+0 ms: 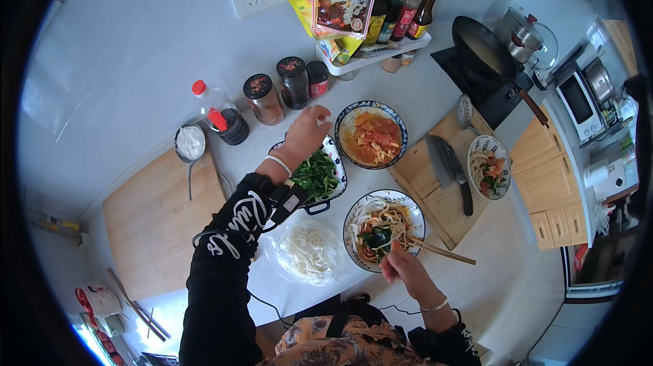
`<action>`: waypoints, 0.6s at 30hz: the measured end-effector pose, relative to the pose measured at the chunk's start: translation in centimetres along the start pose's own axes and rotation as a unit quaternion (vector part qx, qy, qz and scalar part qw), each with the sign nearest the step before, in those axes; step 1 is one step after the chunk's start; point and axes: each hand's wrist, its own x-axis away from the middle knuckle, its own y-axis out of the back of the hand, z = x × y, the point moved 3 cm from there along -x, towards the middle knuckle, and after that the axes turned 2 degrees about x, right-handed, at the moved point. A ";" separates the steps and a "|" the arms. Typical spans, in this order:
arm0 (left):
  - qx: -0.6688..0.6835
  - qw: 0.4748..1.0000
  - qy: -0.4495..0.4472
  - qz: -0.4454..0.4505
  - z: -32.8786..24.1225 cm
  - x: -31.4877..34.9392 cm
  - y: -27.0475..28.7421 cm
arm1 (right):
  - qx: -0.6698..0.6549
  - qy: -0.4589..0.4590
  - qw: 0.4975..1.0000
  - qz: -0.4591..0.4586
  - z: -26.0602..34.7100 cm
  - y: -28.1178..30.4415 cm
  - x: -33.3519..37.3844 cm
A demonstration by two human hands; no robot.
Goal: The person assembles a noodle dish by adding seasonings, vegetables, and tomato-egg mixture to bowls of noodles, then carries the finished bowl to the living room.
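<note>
My left hand (307, 136) hangs over the far end of a dish (338, 155) of chopped greens (316, 177). Its fingers are loosely bent and apart, with nothing visible in them. Beside it stands a patterned bowl (403, 128) of tomato and egg (375, 137). My right hand (412, 275) is at the near rim of a bowl (420, 211) of noodles with greens (375, 233). The thumb and fingers look slightly apart, and I make out nothing between them. Wooden chopsticks (445, 252) rest across that bowl's right rim, beyond the hand. Plain noodles (309, 250) lie on clear plastic.
Right of the bowls, a cutting board (435, 192) carries a cleaver (450, 165) and a smaller noodle bowl (503, 190). A wok (484, 50) sits on the stove. Jars (264, 99) and a red-capped bottle (221, 114) line the wall. At left lies a large wooden board (160, 223).
</note>
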 end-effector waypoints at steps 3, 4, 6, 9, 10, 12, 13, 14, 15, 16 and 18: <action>-0.148 0.977 -0.084 -0.127 0.2 -2.8 2.6 | -0.067 0.078 0.995 -0.021 3.6 -2.3 -3.9; -0.181 0.970 -0.084 -0.138 0.3 -4.1 3.6 | -0.100 0.100 0.990 -0.010 4.7 -3.1 -5.2; -0.257 0.951 -0.096 -0.142 0.5 -6.3 5.3 | -0.162 0.117 0.980 0.008 6.6 -4.7 -7.8; -0.341 0.939 -0.025 -0.044 1.5 -9.0 6.1 | -0.244 0.104 0.964 0.032 9.4 -7.1 -12.6; -0.335 0.942 -0.009 -0.018 1.9 -9.6 6.2 | -0.273 0.098 0.956 0.040 10.2 -7.8 -14.5; -0.315 0.948 0.021 0.029 2.7 -10.8 6.3 | -0.329 0.090 0.938 0.051 11.5 -8.9 -17.6; -0.314 0.948 0.031 0.041 3.1 -11.3 6.3 | -0.356 0.088 0.929 0.055 12.0 -9.3 -19.1; -0.307 0.949 0.040 0.050 3.5 -11.7 6.3 | -0.382 0.085 0.919 0.054 12.4 -9.6 -20.4; -0.299 0.951 0.051 0.058 3.8 -12.0 6.2 | -0.384 0.082 0.918 0.048 12.6 -10.0 -21.5; -0.296 0.952 0.043 0.060 4.1 -12.3 6.1 | -0.391 0.088 0.914 0.064 12.8 -10.2 -22.2; -0.287 0.955 0.031 0.062 4.6 -12.8 6.2 | -0.400 0.068 0.913 0.042 12.8 -10.4 -23.2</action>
